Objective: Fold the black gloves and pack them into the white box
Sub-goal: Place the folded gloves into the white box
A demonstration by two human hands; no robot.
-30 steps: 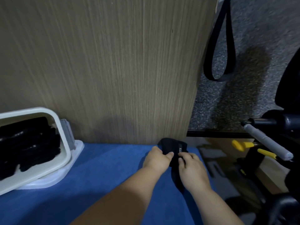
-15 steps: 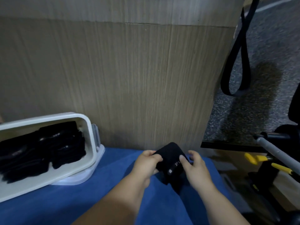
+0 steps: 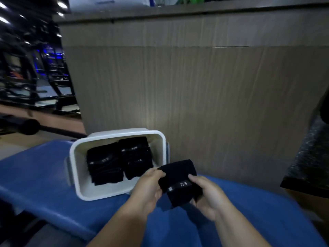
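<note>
Folded black glove (image 3: 179,182), held above the blue worktop (image 3: 44,179) just to the right of the white box (image 3: 83,175), a small label strip across its front. Left hand (image 3: 149,188): fingers closed on the glove's left edge, thumb on top. Right hand (image 3: 210,195): fingers closed on the glove's right and lower side, thumb pressed near the label. White box: open, resting on the worktop, with two stacks of folded black gloves (image 3: 119,161) side by side inside. Behind stands a wood-grain panel (image 3: 213,95); dark, blurred equipment (image 3: 32,72) lies at far left.
</note>
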